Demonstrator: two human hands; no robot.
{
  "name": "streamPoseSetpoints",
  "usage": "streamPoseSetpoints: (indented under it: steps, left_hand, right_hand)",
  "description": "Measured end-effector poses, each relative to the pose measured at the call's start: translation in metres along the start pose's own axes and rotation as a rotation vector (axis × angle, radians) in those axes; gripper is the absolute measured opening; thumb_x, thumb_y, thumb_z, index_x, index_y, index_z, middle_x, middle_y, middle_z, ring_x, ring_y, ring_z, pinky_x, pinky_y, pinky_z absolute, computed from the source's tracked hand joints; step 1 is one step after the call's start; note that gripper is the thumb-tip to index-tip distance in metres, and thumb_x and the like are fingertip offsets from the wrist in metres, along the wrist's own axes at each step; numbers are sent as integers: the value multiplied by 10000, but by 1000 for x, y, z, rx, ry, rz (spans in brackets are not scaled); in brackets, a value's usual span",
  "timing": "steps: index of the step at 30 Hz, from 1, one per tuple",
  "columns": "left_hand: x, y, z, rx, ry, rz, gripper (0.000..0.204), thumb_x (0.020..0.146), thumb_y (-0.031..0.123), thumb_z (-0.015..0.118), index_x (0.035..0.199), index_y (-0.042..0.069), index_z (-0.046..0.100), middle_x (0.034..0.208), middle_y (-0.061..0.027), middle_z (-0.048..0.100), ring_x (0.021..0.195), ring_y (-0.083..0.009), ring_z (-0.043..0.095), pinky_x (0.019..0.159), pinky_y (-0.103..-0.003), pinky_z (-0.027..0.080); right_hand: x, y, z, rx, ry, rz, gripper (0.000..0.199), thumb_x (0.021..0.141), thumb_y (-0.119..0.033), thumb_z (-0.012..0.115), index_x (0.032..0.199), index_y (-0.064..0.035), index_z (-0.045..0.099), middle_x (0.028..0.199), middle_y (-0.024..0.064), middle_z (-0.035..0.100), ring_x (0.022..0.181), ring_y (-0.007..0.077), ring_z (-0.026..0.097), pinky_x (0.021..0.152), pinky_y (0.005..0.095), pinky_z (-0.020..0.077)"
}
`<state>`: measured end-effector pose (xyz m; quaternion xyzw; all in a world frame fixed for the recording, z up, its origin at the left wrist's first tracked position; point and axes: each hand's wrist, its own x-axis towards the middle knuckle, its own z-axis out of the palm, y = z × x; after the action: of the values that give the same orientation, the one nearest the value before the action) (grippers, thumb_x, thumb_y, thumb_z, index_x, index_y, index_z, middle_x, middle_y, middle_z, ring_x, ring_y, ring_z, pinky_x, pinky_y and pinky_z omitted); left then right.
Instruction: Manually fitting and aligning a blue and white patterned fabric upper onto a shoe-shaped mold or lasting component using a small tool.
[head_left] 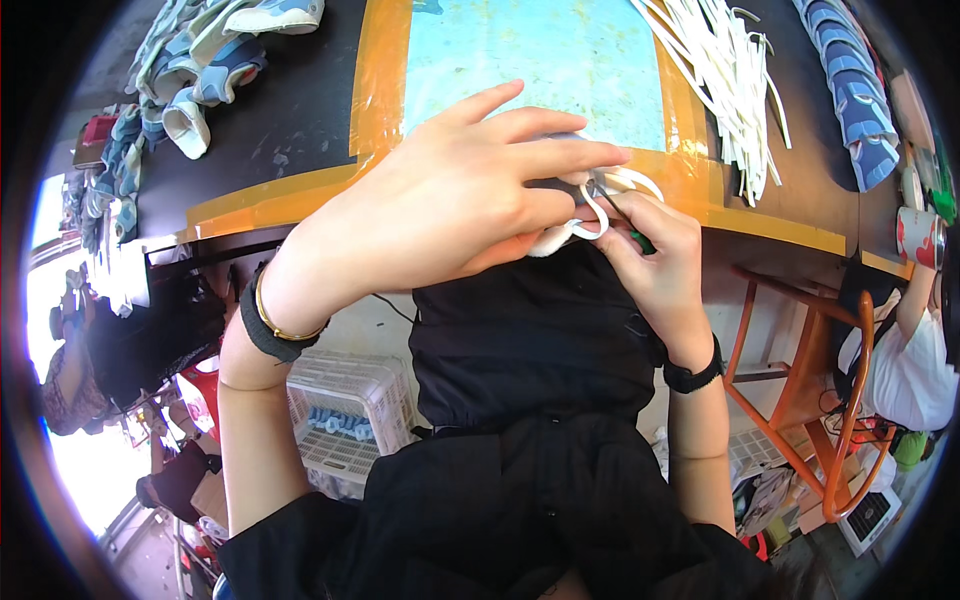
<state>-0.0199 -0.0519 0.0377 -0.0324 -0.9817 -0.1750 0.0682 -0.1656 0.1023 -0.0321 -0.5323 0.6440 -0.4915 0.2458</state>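
My left hand (450,195) bends over a small grey-blue and white shoe upper (549,240), mostly hidden beneath it. Its upper fingers stretch out to the right, while the lower ones curl around the piece. A white lace (601,218) loops out of the upper between both hands. Pinched in my right hand (655,245) is a thin dark-shafted tool with a green handle (642,242); its tip is hidden among the lace and fingers. Both hands meet at the table's near edge, in front of my black clothing.
A light-blue sheet (530,65) is taped to the dark table (290,110). Shoe uppers (230,70) pile up at left; white laces (725,90) and a row of blue uppers (850,95) lie right. Below are a white crate (345,395) and wooden chair (800,385). Another person (915,360) sits at right.
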Motion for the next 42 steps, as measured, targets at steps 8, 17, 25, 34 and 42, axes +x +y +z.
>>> streamPoseSetpoints:
  steps: [8,17,25,34,42]
  left_hand:
    - [-14,-3,-16,46,2,-42,127,646,97,692,726,56,602,1309,-44,557,1190,-280,529,984,-489,400]
    - [-15,7,7,-225,107,-218,233,712,45,684,942,42,644,1386,-100,468,1227,-335,475,969,-403,431]
    - [-11,13,12,-109,100,-220,210,702,50,689,907,30,647,1386,-122,464,1232,-356,469,969,-414,432]
    - [-21,0,12,-255,55,-133,108,707,12,655,779,-11,579,1392,-160,454,1312,-394,380,1031,-431,384]
    - [-18,8,17,-245,118,-172,144,733,68,681,831,15,589,1394,-182,447,1300,-399,393,1034,-451,360]
  right_hand:
    - [2,-1,2,101,-27,54,172,767,26,688,935,6,659,814,84,675,734,146,654,653,253,502]
    - [-2,2,5,39,-10,17,180,763,9,695,938,-15,663,770,73,660,687,137,644,617,239,487]
    - [-2,2,7,27,18,3,175,762,12,695,930,-12,655,767,70,650,648,134,620,588,234,474]
    - [-3,5,6,53,-14,11,186,777,30,680,953,15,623,806,94,650,667,156,624,577,250,479]
    - [-4,7,6,32,-14,-17,198,778,-6,703,963,3,634,806,73,655,652,125,600,559,235,463]
